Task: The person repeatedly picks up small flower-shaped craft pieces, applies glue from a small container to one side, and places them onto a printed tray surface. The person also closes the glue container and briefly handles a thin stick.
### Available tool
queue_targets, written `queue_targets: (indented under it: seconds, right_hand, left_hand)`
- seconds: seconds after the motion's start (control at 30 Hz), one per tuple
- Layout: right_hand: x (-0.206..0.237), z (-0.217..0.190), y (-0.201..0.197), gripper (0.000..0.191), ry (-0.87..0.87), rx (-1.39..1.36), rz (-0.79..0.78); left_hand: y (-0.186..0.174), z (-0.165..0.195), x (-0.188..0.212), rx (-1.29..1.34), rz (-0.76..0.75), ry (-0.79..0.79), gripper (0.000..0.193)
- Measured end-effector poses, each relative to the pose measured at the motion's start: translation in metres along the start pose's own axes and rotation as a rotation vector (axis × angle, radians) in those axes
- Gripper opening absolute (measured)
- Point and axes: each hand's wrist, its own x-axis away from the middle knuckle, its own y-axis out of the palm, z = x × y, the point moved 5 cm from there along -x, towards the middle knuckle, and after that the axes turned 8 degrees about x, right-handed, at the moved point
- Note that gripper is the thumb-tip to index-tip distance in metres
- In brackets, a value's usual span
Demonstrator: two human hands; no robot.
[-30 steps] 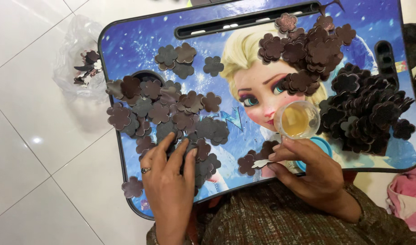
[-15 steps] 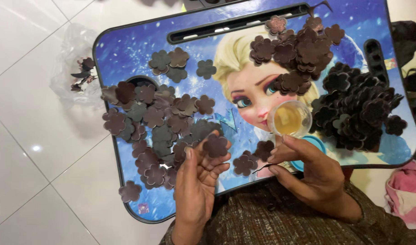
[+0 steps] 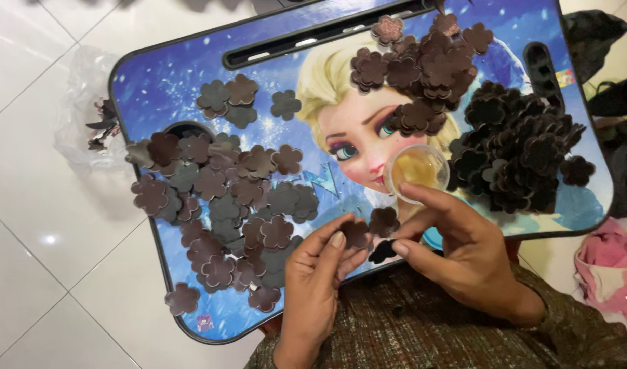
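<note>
Flower cutout (image 3: 355, 232) sat pinched in left hand (image 3: 318, 273) fingertips above lap tray (image 3: 163, 82) near edge, face up for handling. Right hand (image 3: 464, 246) gripped small dark piece (image 3: 382, 251), beside clear cup (image 3: 416, 172). Loose cutouts (image 3: 224, 205) covered tray's left side.

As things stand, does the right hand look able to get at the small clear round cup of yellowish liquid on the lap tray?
Probably yes: the right hand lies just below the small clear round cup, a fingertip at its rim, nothing between them.
</note>
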Motion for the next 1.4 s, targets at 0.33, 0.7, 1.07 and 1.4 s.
queue_targets:
  seconds: [0.33,0.7,1.07,1.4]
  right_hand:
    - [-0.007,0.0,0.001,0.074,0.156,-0.004,0.077]
    - [-0.006,0.0,0.007,0.074,0.133,0.058,0.117]
    - [-0.008,-0.002,0.009,0.075,0.13,0.095,0.112]
    - [-0.004,-0.004,0.005,0.075,0.109,0.11,0.14]
  left_hand:
    - [0.013,-0.014,0.007,0.18,-0.065,-0.116,0.053]
    - [0.013,-0.021,0.01,0.183,-0.071,-0.106,0.053]
    - [0.015,-0.019,0.009,0.105,-0.076,-0.069,0.047]
    - [0.014,-0.015,0.004,-0.068,0.032,-0.025,0.043]
